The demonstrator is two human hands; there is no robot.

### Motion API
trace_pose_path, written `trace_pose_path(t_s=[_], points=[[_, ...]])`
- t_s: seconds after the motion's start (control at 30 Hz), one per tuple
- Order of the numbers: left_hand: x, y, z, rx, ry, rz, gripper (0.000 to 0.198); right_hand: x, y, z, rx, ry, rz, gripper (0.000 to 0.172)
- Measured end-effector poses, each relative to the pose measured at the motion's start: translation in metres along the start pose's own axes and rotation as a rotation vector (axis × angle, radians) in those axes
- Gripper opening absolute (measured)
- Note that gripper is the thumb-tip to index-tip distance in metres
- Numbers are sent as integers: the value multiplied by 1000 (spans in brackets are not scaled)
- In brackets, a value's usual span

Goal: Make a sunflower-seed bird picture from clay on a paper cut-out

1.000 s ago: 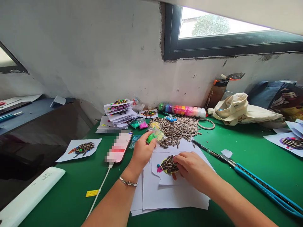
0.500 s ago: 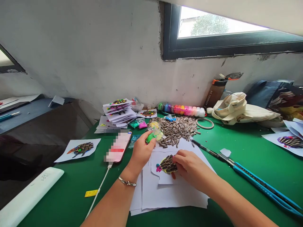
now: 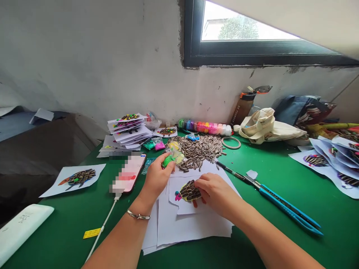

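My left hand (image 3: 158, 173) is closed around a lump of green clay (image 3: 168, 160), just in front of the pile of seeds (image 3: 200, 151). My right hand (image 3: 214, 190) rests with bent fingers on the right end of a seed picture (image 3: 189, 191), whose dark seeds sit on yellow clay with a pink and blue head at the left. Whether its fingertips pinch anything is hidden. Under the picture lie white paper sheets (image 3: 193, 231).
A phone (image 3: 134, 173) with a white cable and a finished picture (image 3: 80, 178) lie left. Stacked pictures (image 3: 130, 130) and coloured clay packs (image 3: 207, 127) stand behind. A blue-handled tool (image 3: 290, 209), a bottle (image 3: 243, 106) and a cloth bag (image 3: 260, 125) are right.
The view has turned to the right, so everything sits further left and more pictures show at the right edge. Both hands stay almost as they were over the paper.
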State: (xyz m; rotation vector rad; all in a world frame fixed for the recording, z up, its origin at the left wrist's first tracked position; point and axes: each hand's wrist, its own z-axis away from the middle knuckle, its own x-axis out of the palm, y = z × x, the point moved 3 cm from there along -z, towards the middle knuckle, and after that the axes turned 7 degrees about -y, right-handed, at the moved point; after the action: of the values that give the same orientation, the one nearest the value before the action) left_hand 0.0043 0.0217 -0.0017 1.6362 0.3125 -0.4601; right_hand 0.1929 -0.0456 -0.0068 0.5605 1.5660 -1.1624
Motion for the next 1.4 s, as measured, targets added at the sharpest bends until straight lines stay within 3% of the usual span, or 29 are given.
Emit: trace_pose_path(t_s=[0.2, 0.47, 0.97, 1.2, 1.3, 1.4], points=[[-1, 1, 0, -6, 15, -69, 45, -4, 0, 3, -16, 69, -181, 31], [2, -9, -6, -39, 18, -402, 43, -2, 4, 5, 58, 91, -351, 29], [4, -8, -4, 194, 26, -565, 48, -1, 5, 5, 18, 153, -303, 27], [7, -3, 3, 342, 43, -535, 54, 1, 5, 5, -11, 148, -311, 27], [7, 8, 10, 409, 85, -432, 47, 3, 7, 5, 1, 178, -300, 25], [12, 20, 19, 329, -20, -202, 38, 2, 8, 5, -11, 267, -306, 22]])
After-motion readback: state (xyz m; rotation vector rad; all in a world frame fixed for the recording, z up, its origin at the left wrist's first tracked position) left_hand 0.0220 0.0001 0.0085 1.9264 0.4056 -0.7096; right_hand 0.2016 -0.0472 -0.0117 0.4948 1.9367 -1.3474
